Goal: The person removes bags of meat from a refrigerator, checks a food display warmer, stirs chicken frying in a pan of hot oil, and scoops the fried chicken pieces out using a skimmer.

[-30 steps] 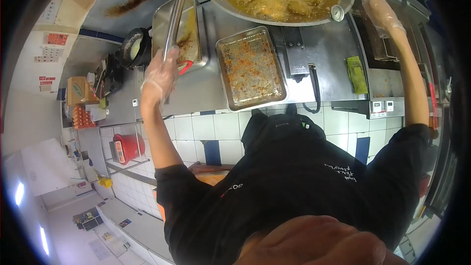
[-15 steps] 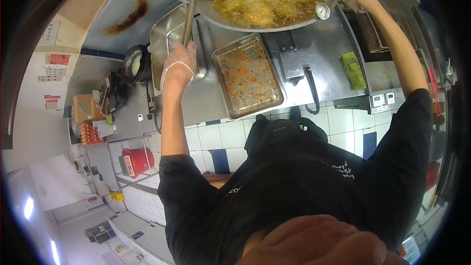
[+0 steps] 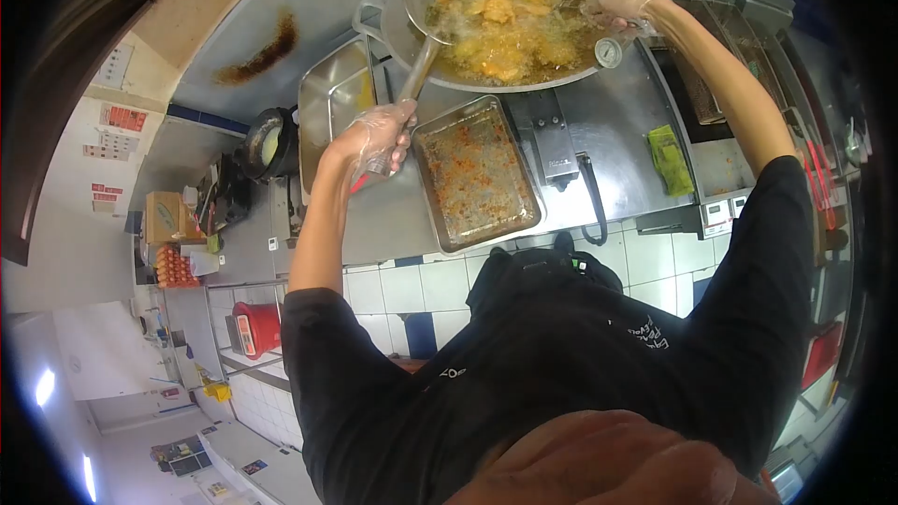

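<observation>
Left hand (image 3: 379, 138) is closed round the handle of the skimmer (image 3: 422, 68); its round mesh head sits at the left side of the wide pan (image 3: 397, 37), inside the rim. Right hand (image 3: 620, 6) is at the pan's right rim, fingers curled; can't tell if it grips anything. Fried pieces (image 3: 499, 9) are in the pan, mid-oil. Handling, my view: low angle under the pieces, lift slowly, drain over the pan, no flicking; hot oil splashes. Right fingers look very near the oil and the dial thermometer (image 3: 608, 53), so don't bump it. Thin clear gloves probably give little heat protection. Materials: oil (image 3: 465, 62) is yellow and foamy, pieces golden, rough and craggy, likely crumbly, so scoop rather than squeeze. Pan is dull grey metal, loop handles, broad curved rim. Skimmer is a hoop of fine mesh on a straight metal handle. Shallow rectangular tray (image 3: 468, 224) just in front, smeared with orange-brown crumbs; smooth steel container (image 3: 321, 92) beside it to the left, both on the shiny steel bench (image 3: 619, 110).
</observation>
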`<state>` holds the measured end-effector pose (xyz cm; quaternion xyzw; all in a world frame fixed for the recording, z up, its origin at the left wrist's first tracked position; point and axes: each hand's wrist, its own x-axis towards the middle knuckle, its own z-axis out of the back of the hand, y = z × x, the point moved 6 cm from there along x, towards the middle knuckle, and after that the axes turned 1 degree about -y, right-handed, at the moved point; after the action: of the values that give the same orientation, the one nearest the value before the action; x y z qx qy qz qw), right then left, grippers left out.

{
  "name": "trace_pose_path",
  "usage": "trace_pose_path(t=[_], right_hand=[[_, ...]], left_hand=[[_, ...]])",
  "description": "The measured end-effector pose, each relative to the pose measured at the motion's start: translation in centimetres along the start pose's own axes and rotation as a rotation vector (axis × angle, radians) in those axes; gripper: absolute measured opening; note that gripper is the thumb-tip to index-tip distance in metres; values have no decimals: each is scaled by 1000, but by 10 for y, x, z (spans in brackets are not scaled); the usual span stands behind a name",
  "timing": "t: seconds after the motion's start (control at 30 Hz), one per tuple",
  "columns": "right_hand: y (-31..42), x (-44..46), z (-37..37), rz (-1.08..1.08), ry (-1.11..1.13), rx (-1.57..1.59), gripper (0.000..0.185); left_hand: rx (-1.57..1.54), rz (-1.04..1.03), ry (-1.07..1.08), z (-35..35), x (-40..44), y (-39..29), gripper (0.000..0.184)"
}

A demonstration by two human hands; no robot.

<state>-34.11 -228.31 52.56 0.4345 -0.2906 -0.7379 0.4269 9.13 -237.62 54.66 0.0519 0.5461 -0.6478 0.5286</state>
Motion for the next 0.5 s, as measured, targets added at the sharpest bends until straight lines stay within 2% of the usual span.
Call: trace_pose_path(t=[0.1, 0.13, 0.2, 0.3, 0.37, 0.5], right_hand=[[1, 4, -3, 10, 71, -103, 15], [6, 5, -6, 73, 66, -165, 15], [11, 6, -8, 138, 59, -230, 16], [38, 0, -16, 163, 3, -260, 18], [56, 7, -28, 282, -7, -605, 23], [76, 12, -50, 376, -38, -785, 28]], left_hand=[[-43, 18, 26, -10, -1, 1, 37], [-42, 17, 24, -12, 0, 4, 37], [-292, 3, 138, -24, 3, 11, 35], [-448, -29, 236, -38, -1, 9, 32], [-516, -56, 296, -44, 7, 15, 31], [-699, -104, 426, -60, 5, 18, 28]])
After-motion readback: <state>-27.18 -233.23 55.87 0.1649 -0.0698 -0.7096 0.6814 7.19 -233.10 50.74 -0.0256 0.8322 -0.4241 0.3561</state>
